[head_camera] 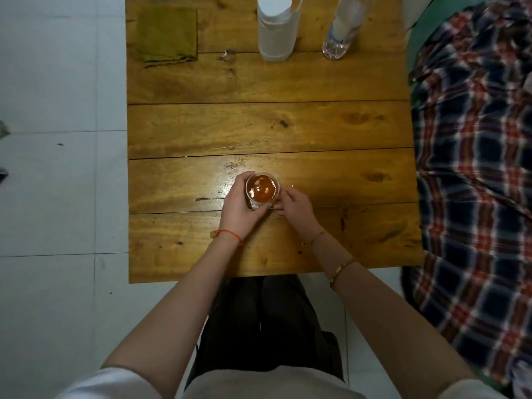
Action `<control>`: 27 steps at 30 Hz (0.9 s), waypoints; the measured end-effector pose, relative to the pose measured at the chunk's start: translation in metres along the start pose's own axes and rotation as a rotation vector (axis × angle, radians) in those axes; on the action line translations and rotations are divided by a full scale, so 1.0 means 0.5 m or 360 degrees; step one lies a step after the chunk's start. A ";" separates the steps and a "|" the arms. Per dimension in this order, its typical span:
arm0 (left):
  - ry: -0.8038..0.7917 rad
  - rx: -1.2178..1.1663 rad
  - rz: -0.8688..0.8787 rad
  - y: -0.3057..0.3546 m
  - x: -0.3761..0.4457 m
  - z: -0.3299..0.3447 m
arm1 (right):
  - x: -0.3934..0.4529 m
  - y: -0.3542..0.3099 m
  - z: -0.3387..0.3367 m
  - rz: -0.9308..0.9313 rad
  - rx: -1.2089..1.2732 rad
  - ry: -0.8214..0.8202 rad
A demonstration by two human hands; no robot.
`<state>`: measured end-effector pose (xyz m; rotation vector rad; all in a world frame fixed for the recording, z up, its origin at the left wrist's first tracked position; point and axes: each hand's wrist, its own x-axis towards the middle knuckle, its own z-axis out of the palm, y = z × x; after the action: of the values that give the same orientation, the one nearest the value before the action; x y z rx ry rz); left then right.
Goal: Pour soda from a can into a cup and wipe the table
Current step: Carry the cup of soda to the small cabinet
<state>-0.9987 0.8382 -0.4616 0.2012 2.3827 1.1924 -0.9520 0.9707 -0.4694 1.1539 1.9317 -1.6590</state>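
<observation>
A clear plastic cup point(262, 187) holding orange-brown soda stands on the wooden table point(316, 125), near its front middle. My left hand point(239, 207) wraps around the cup's left side, thumb at the far rim and fingers curled under the near side. My right hand point(293, 207) touches the cup's right near side with bent fingertips. An olive-green folded cloth point(167, 34) lies at the table's far left corner. No can is in view. The tabletop shines around the cup.
A white paper-towel roll point(276, 27) stands at the far middle, with a clear plastic bottle point(342, 27) to its right. A plaid blanket point(475, 168) lies along the table's right edge. White tiled floor point(57, 168) runs on the left.
</observation>
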 end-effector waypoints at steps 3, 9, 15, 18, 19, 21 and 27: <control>0.0041 -0.0012 0.0015 0.005 -0.007 -0.005 | -0.005 0.001 0.001 0.0012 0.0018 -0.0051; 0.0096 -0.0087 0.0013 0.042 -0.059 -0.040 | -0.063 -0.029 -0.015 0.0006 0.0094 -0.0162; 0.0153 -0.0087 0.0069 0.122 -0.154 -0.111 | -0.178 -0.089 -0.035 0.0048 0.0155 -0.0272; 0.0195 -0.0145 0.0053 0.161 -0.211 -0.152 | -0.246 -0.118 -0.043 0.0053 0.0166 -0.0325; 0.0206 -0.0154 0.0055 0.173 -0.230 -0.165 | -0.271 -0.127 -0.045 0.0048 0.0168 -0.0335; 0.0228 -0.0159 0.0068 0.197 -0.273 -0.192 | -0.321 -0.143 -0.049 0.0031 0.0153 -0.0360; 0.0280 -0.0219 0.0052 0.245 -0.398 -0.260 | -0.429 -0.163 -0.046 -0.0068 0.0032 -0.0527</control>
<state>-0.8933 0.7543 -0.2308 0.0943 2.4414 1.4375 -0.8770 0.9181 -0.2581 0.7881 1.7440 -1.7660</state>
